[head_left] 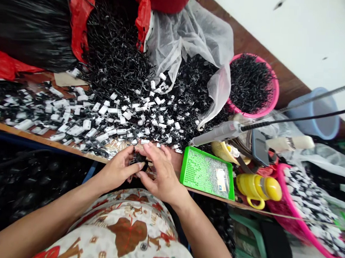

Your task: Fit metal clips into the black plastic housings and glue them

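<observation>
Close to the table's front edge, my left hand (120, 165) is closed around a small black plastic part (139, 158), with the thumb pressed on it. My right hand (159, 168) meets it from the other side, its thumb and fingers curled against the same part. The fingers partly hide the part, so its exact kind does not show. Just beyond both hands lies a spread of small white-and-black pieces (104, 110). To the right of my right hand sits a green tray (182, 172) holding many small metal pieces.
A grey electric screwdriver (215, 133) lies behind the tray. Heaped black parts (116, 45) spill from a red bag (80, 20) at the back. To the right are a pink basket (275, 88), a yellow bottle (256, 187) and a larger pink basket (308, 232) of white-and-black pieces.
</observation>
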Available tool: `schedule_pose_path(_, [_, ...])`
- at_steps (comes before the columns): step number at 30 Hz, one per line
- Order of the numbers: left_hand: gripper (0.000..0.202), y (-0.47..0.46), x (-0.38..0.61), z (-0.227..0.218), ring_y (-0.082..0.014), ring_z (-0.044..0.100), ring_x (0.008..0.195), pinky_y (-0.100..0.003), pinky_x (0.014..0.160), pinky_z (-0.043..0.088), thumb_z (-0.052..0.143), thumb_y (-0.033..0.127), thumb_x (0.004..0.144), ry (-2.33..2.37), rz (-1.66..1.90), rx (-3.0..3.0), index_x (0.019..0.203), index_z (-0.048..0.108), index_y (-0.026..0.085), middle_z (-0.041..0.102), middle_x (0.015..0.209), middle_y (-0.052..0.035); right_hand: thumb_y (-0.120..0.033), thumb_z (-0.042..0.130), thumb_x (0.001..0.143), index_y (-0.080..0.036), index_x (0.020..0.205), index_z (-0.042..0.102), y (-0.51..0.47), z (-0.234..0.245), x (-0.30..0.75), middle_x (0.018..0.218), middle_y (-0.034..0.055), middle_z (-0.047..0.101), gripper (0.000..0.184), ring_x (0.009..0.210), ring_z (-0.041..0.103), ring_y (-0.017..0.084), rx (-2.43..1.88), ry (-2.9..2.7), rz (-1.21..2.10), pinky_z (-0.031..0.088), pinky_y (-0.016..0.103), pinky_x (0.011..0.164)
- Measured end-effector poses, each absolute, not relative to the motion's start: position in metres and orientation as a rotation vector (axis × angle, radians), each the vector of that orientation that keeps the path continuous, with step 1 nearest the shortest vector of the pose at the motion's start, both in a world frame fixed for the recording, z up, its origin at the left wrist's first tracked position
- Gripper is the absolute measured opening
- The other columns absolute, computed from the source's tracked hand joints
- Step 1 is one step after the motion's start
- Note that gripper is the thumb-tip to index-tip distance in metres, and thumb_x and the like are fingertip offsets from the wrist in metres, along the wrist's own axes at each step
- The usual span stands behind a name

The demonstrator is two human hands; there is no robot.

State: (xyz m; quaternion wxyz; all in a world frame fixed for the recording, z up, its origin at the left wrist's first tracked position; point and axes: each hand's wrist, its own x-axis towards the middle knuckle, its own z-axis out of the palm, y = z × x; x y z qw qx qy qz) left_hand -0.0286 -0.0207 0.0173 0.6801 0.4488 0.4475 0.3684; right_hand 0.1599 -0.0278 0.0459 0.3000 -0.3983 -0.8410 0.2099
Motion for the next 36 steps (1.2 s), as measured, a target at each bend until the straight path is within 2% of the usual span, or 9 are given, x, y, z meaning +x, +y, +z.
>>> schedule_pose_path(5, [0.034, -0.026, -0.032, 0.012, -0.0239, 0.065, 0.12, -0.036, 0.103, 0.054, 0.068, 0.026, 0.09, 0.948, 0.922, 1.301, 0.123, 0.06, 0.025, 0.068, 0.125, -0.0082, -0.016, 0.064, 0.095, -0.024, 0.12, 0.066, -0.02, 0.047, 0.166, 0.116, 0.0077, 0.074, 0.026, 0.11, 0.068, 0.019, -1.071, -1.904, 0.581, 0.056, 0.037, 0.096])
schedule_pose_path(8, [0.051, -0.026, -0.034, 0.007, -0.0245, 0.057, 0.134, -0.04, 0.114, 0.046, 0.064, 0.023, 0.094, 0.974, 0.97, 1.455, 0.142, 0.047, 0.029, 0.06, 0.142, -0.0101, -0.014, 0.066, 0.094, -0.022, 0.102, 0.067, -0.022, 0.048, 0.169, 0.094, 0.0043, 0.074, 0.012, 0.09, 0.069, 0.017, -1.023, -1.895, 0.624, 0.057, 0.033, 0.083])
schedule_pose_path(11, [0.059, -0.026, -0.038, 0.005, -0.0252, 0.056, 0.136, -0.041, 0.116, 0.044, 0.063, 0.023, 0.095, 1.005, 0.991, 1.547, 0.149, 0.041, 0.031, 0.058, 0.146, -0.0112, -0.018, 0.07, 0.092, -0.023, 0.106, 0.067, -0.026, 0.053, 0.17, 0.094, 0.0043, 0.072, 0.015, 0.091, 0.068, 0.018, -0.949, -1.92, 0.65, 0.058, 0.034, 0.083])
schedule_pose_path(15, [0.057, -0.026, -0.043, 0.011, -0.0236, 0.058, 0.133, -0.038, 0.114, 0.045, 0.062, 0.018, 0.094, 0.987, 0.996, 1.746, 0.146, 0.044, 0.033, 0.059, 0.145, -0.0085, -0.026, 0.079, 0.087, -0.021, 0.117, 0.066, -0.027, 0.055, 0.165, 0.108, 0.0086, 0.07, 0.033, 0.103, 0.067, 0.02, -0.907, -1.99, 0.606, 0.058, 0.037, 0.09])
schedule_pose_path(18, [0.048, -0.025, -0.043, 0.015, -0.0229, 0.064, 0.122, -0.036, 0.108, 0.048, 0.066, 0.019, 0.091, 1.034, 1.004, 1.82, 0.135, 0.054, 0.03, 0.066, 0.13, -0.0065, -0.027, 0.075, 0.09, -0.02, 0.105, 0.071, -0.021, 0.046, 0.161, 0.099, 0.0059, 0.07, 0.017, 0.094, 0.068, 0.017, -0.942, -1.967, 0.66, 0.059, 0.033, 0.084])
schedule_pose_path(22, [0.043, -0.021, -0.036, 0.018, -0.0181, 0.066, 0.087, -0.028, 0.075, 0.055, 0.071, 0.028, 0.083, 1.132, 0.845, 1.496, 0.124, 0.059, 0.026, 0.067, 0.108, -0.0046, -0.032, 0.07, 0.095, -0.019, 0.101, 0.072, -0.007, 0.034, 0.165, 0.095, 0.0056, 0.071, 0.014, 0.09, 0.069, 0.016, -0.96, -1.967, 0.674, 0.057, 0.031, 0.081])
schedule_pose_path(26, [0.039, -0.019, -0.033, 0.022, -0.0093, 0.048, 0.049, -0.02, 0.043, 0.036, 0.067, 0.035, 0.076, 1.052, 0.505, 0.949, 0.112, 0.061, 0.022, 0.058, 0.075, 0.0026, -0.026, 0.058, 0.101, -0.018, 0.103, 0.072, -0.003, 0.051, 0.176, 0.095, 0.0075, 0.07, 0.017, 0.09, 0.063, 0.018, -0.916, -2.422, 0.443, 0.049, 0.033, 0.081])
schedule_pose_path(32, [0.041, -0.026, -0.035, 0.034, -0.0058, 0.037, 0.043, -0.019, 0.039, 0.017, 0.067, 0.033, 0.062, 0.899, 0.265, 0.69, 0.101, 0.062, 0.019, 0.055, 0.069, 0.0033, -0.02, 0.055, 0.098, -0.016, 0.09, 0.066, -0.02, 0.086, 0.184, 0.086, 0.0063, 0.066, 0.014, 0.077, 0.055, 0.017, -0.851, -2.877, 0.449, 0.042, 0.032, 0.073])
schedule_pose_path(36, [0.03, -0.035, -0.024, 0.034, -0.0134, 0.053, 0.055, -0.024, 0.048, 0.04, 0.066, 0.029, 0.069, 1.123, 0.468, 1.261, 0.098, 0.061, 0.021, 0.062, 0.078, -0.0004, -0.018, 0.054, 0.091, -0.017, 0.083, 0.06, -0.03, 0.073, 0.179, 0.08, 0.0052, 0.062, 0.011, 0.07, 0.049, 0.016, -1.046, -2.685, 0.531, 0.038, 0.031, 0.066])
